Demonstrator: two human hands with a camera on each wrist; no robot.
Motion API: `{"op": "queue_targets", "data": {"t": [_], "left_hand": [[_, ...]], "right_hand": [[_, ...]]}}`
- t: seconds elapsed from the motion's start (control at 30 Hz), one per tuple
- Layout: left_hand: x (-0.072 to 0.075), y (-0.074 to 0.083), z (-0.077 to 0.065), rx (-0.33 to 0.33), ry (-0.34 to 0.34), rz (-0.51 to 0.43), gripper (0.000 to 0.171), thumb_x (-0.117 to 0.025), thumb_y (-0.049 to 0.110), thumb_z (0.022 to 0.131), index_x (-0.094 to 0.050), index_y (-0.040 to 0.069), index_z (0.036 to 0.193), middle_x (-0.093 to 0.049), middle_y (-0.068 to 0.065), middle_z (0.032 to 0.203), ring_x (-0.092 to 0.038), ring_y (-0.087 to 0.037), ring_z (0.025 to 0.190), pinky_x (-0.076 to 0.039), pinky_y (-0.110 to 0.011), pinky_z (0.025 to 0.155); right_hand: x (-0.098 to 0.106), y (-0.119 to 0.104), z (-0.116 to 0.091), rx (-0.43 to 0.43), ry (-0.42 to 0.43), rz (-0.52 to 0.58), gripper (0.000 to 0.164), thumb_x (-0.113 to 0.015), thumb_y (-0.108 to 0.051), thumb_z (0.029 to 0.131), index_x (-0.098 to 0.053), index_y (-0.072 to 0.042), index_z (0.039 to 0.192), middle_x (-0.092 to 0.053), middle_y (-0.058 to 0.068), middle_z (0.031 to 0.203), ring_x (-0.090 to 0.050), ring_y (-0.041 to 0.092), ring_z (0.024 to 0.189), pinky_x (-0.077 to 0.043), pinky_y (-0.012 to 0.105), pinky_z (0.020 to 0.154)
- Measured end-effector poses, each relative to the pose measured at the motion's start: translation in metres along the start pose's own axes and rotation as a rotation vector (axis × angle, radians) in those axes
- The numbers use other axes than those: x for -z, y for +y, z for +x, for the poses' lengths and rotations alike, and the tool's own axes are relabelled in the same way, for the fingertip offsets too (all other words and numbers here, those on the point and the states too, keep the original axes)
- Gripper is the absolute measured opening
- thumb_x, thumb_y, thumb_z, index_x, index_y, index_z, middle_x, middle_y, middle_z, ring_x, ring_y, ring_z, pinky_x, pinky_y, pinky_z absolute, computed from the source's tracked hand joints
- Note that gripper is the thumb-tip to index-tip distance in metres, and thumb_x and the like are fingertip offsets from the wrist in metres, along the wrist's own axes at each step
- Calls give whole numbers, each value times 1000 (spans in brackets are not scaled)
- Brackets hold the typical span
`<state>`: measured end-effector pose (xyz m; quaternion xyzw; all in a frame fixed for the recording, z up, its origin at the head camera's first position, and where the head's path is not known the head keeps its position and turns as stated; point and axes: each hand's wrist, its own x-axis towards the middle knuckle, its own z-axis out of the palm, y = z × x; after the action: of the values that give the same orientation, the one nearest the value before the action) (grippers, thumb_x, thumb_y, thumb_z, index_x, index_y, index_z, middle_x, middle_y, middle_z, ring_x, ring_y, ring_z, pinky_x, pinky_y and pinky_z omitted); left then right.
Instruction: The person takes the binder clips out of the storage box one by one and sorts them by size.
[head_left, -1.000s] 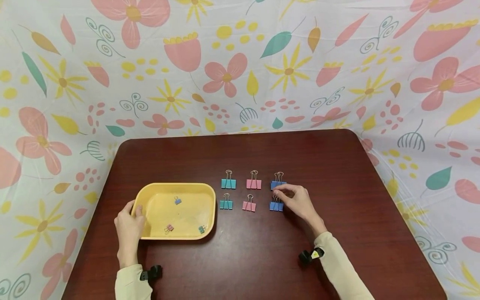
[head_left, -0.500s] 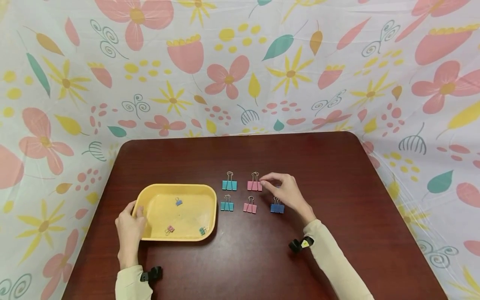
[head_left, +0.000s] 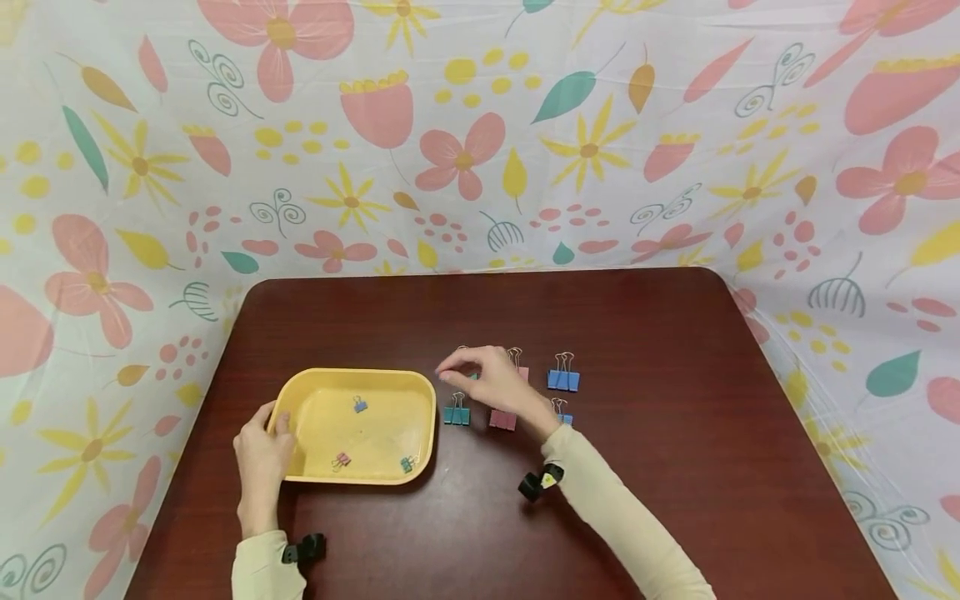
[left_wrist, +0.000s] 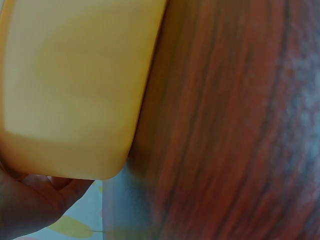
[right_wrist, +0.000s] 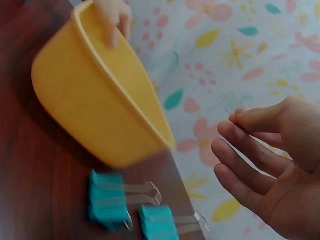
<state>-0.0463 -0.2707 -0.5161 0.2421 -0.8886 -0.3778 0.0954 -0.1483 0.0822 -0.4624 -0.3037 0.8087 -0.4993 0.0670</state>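
Note:
My left hand (head_left: 261,462) grips the left end of a yellow plastic tray (head_left: 375,429), thumb over the rim. Inside lie a small blue binder clip (head_left: 360,406), a small pink one and a small teal binder clip (head_left: 407,464). My right hand (head_left: 491,379) hovers right of the tray, above the larger clips. In the right wrist view its thumb and index fingertips (right_wrist: 242,112) meet, with nothing visible held between them. Below it are a front teal binder clip (head_left: 457,415) and a front pink binder clip (head_left: 502,419); the hand partly hides the back teal and pink clips.
Two blue binder clips stand right of my right hand, the back blue clip (head_left: 563,381) in full view and the front one partly covered by the wrist. The dark wooden table (head_left: 637,333) ends at a flowered curtain (head_left: 465,83).
My right hand has moved left, from the blue clips past the pink ones to above the teal ones. The left hand stays on the tray. The clips keep their places.

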Motion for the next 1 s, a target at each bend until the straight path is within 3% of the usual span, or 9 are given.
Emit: {"op": "queue_targets", "data": {"t": [0.23,0.6,0.8,1.0], "left_hand": [[0,-2,1,-9,10,-4,34,-54,15,102,-63,0,132,-64,-34,125,-55,-53,114,-46,-62,92],[1,0,6,-13,25,1,33,-55,15,102,-64,0,131,-64,-33,126,-57,-52,114,-47,-60,92],[-1,0,5,-30,34,-2,32,-56,13,101,-65,0,129,-65,-32,124,-58,-52,112,-48,-60,91],[-2,-2,4,-42,35,-13,31,-57,12,101,-65,0,128,-65,-33,124,-57,-53,115,-47,-61,93]], "right_hand": [[-37,-15,21,8,-104,-18,12,-72,-15,95,-79,-13,104,-79,-1,101,-72,8,94,-56,22,84],[-82,-18,45,-21,-266,-19,23,-72,-13,94,-75,-3,114,-76,9,115,-73,17,103,-53,15,86],[-108,-15,49,32,-272,-120,29,-72,-15,94,-72,-9,123,-71,4,128,-67,21,117,-52,23,95],[-124,-12,51,41,-295,-238,34,-68,-23,98,-69,-15,131,-57,10,147,-52,22,138,-39,36,116]]}}
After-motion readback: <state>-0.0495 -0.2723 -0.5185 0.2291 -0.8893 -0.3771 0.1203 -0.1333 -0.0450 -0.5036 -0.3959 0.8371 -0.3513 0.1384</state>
